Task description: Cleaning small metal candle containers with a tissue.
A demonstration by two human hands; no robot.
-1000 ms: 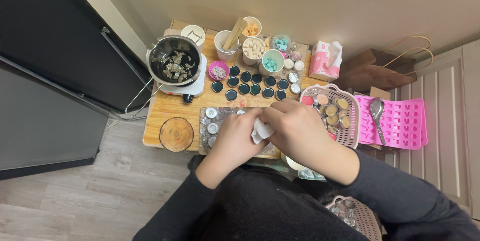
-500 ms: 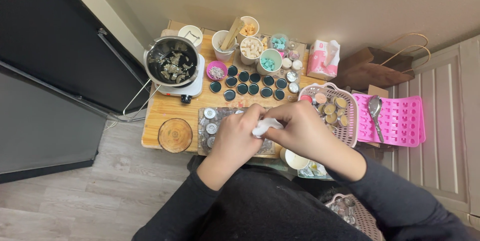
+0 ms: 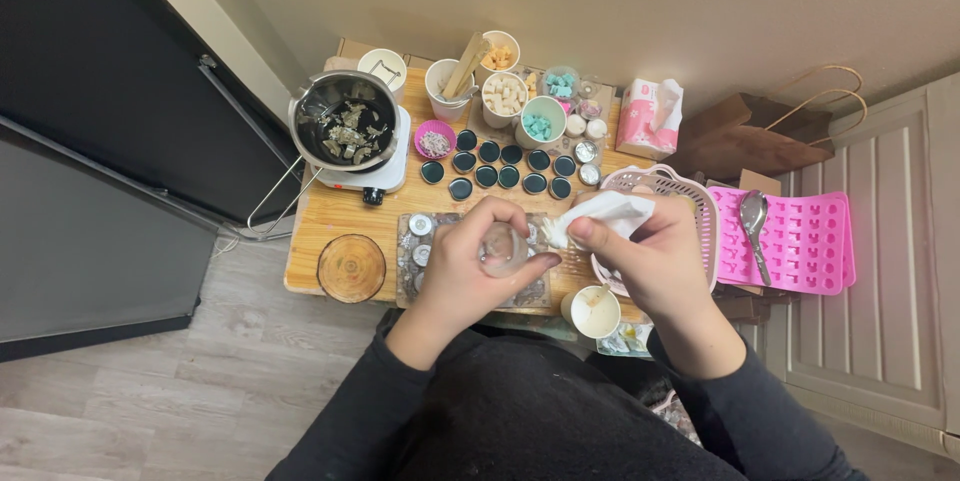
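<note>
The left hand (image 3: pixel 468 266) wraps a small clear glass jar (image 3: pixel 500 246) above the wooden table (image 3: pixel 310 241) while the right hand (image 3: pixel 650 256) pinches a white tissue (image 3: pixel 600 211) beside the jar's rim, beyond them dark round lids (image 3: pixel 505 166), cups of wax chunks (image 3: pixel 503 96), and a metal pot (image 3: pixel 345 123) of flaky bits on a hotplate.

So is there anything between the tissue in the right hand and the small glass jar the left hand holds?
Nothing visible. The right hand holds the white tissue right beside the glass jar in the left hand, above the tray, with no object between them.
</note>
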